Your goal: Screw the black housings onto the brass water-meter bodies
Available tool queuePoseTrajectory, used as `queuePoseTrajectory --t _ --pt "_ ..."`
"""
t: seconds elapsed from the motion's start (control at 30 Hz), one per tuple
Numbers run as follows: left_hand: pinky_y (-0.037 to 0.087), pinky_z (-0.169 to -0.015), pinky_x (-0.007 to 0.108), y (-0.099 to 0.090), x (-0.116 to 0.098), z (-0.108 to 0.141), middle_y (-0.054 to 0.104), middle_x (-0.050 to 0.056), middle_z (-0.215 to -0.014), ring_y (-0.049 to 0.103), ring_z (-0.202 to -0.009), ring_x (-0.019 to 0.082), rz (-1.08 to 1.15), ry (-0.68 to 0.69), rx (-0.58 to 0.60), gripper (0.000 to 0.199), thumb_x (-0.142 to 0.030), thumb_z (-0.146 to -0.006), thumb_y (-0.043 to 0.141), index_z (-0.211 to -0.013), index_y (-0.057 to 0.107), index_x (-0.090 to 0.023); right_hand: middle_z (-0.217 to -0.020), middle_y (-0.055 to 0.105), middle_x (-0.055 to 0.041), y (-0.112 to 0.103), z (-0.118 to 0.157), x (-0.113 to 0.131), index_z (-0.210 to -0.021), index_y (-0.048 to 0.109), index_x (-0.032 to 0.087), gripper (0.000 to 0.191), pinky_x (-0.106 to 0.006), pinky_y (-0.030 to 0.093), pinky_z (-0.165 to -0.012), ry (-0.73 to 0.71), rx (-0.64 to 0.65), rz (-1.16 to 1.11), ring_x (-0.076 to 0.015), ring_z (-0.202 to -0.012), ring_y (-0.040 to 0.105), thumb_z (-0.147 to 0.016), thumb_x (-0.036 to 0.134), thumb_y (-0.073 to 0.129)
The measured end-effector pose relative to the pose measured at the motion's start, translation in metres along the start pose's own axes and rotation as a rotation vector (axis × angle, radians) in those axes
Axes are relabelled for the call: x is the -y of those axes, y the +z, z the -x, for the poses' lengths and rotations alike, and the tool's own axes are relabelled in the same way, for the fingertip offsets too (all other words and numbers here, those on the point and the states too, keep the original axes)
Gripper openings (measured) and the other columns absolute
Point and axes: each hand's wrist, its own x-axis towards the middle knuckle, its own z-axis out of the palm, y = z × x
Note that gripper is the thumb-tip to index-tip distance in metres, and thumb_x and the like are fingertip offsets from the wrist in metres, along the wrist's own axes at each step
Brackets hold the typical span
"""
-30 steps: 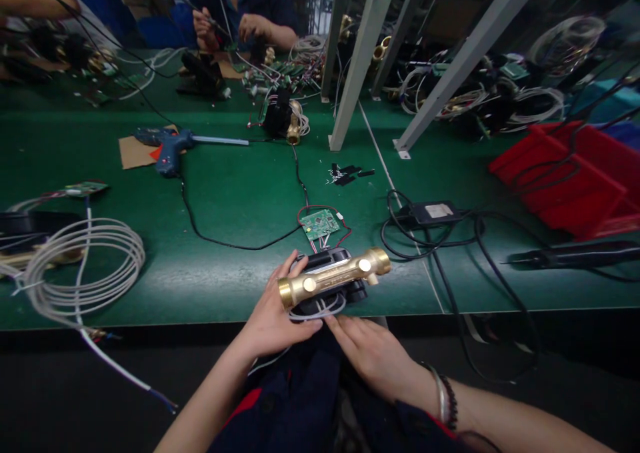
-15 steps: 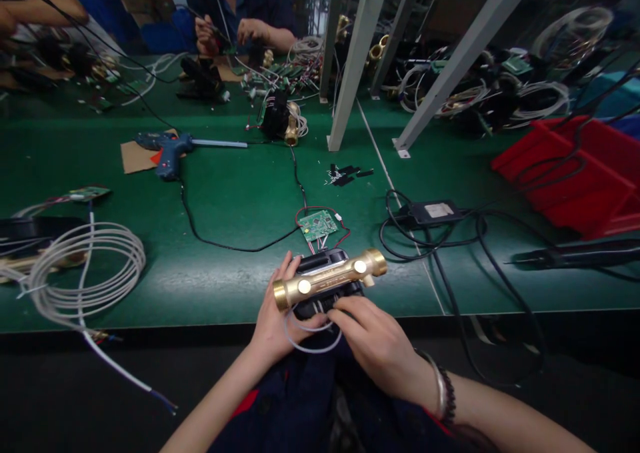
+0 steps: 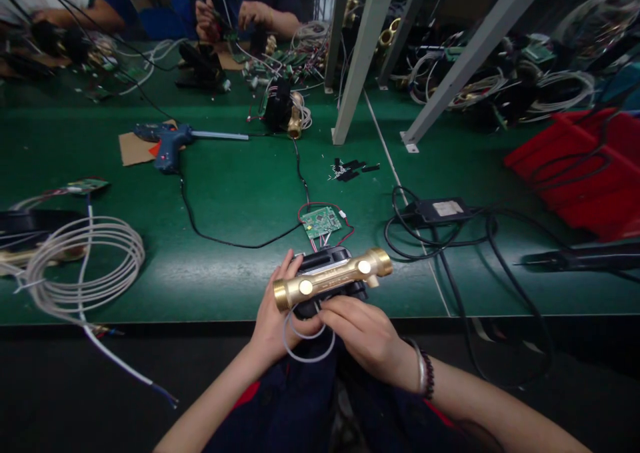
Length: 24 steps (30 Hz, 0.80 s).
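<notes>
My left hand point(image 3: 276, 316) is wrapped round the left end of a black plastic housing point(image 3: 320, 259) with a threaded brass pipe body point(image 3: 333, 278) across its upper face. The assembly is tilted at the bench's front edge. My right hand point(image 3: 363, 329) pinches a thin grey cable point(image 3: 310, 359) against the housing's near side; its fingertips partly hide that spot. The cable hangs in a loop below the brass. Beyond the housing lies a green circuit board point(image 3: 321, 223), joined to it by several thin wires.
A blue glue gun point(image 3: 173, 147) rests on cardboard at left, near a coiled grey cable point(image 3: 45, 266). On the right are a black power adapter point(image 3: 440, 209), a dark pen-shaped tool point(image 3: 585, 258) and a red bin point(image 3: 575, 173). Metal posts point(image 3: 363, 66) rise behind. Co-workers sit opposite.
My right hand has shifted left along the housing's near side, and the cable loop hangs slightly lower. My left hand keeps its hold. The view has shifted a little.
</notes>
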Motion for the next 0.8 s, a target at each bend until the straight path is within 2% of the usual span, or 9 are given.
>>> queuePoseTrajectory --t 0.1,0.23,0.53,0.63,0.8 --pt "0.03 -0.108 0.052 -0.001 0.001 0.001 0.033 0.017 -0.145 0.031 -0.134 0.033 0.013 0.001 0.008 0.09 -0.039 -0.067 0.073 -0.141 0.024 -0.021 -0.092 0.069 -0.011 -0.005 0.01 -0.003 -0.098 0.062 0.009 0.026 -0.031 0.055 -0.078 -0.012 0.0 0.006 -0.0194 -0.087 0.063 -0.095 0.01 0.037" --pt "0.031 -0.106 0.054 -0.003 -0.001 0.0 0.029 0.018 -0.147 0.031 -0.134 0.034 0.046 -0.032 0.013 0.092 -0.041 -0.065 0.075 -0.14 0.026 -0.023 -0.089 0.069 -0.0114 -0.006 0.02 -0.004 -0.099 0.062 0.008 0.023 -0.031 0.056 -0.076 -0.033 -0.039 0.024 -0.0189 -0.085 0.062 -0.092 0.007 0.04" --pt "0.03 -0.106 0.055 -0.006 -0.001 0.0 0.03 0.017 -0.146 0.029 -0.135 0.034 0.056 0.0 0.036 0.087 -0.044 -0.071 0.071 -0.141 0.023 -0.024 -0.086 0.068 -0.0119 -0.004 0.014 -0.004 -0.094 0.064 0.008 0.026 -0.031 0.055 -0.074 -0.036 -0.028 0.048 -0.0186 -0.082 0.062 -0.094 0.009 0.038" --pt "0.029 -0.106 0.055 -0.005 -0.003 0.002 0.026 0.017 -0.148 0.027 -0.136 0.034 0.07 0.001 0.041 0.083 -0.048 -0.075 0.067 -0.141 0.022 -0.025 -0.082 0.069 -0.0105 -0.002 0.014 -0.005 -0.09 0.065 0.009 0.028 -0.031 0.055 -0.07 -0.067 -0.022 0.045 -0.0185 -0.079 0.062 -0.095 0.01 0.037" --pt "0.03 -0.106 0.055 0.004 -0.011 0.005 0.018 0.018 -0.15 0.028 -0.135 0.034 0.061 -0.08 -0.051 0.078 -0.047 -0.078 0.062 -0.141 0.022 -0.024 -0.075 0.068 -0.0099 -0.004 0.014 -0.003 -0.082 0.065 0.008 0.034 -0.03 0.054 -0.066 -0.116 0.073 0.055 -0.0182 -0.073 0.062 -0.095 0.01 0.034"
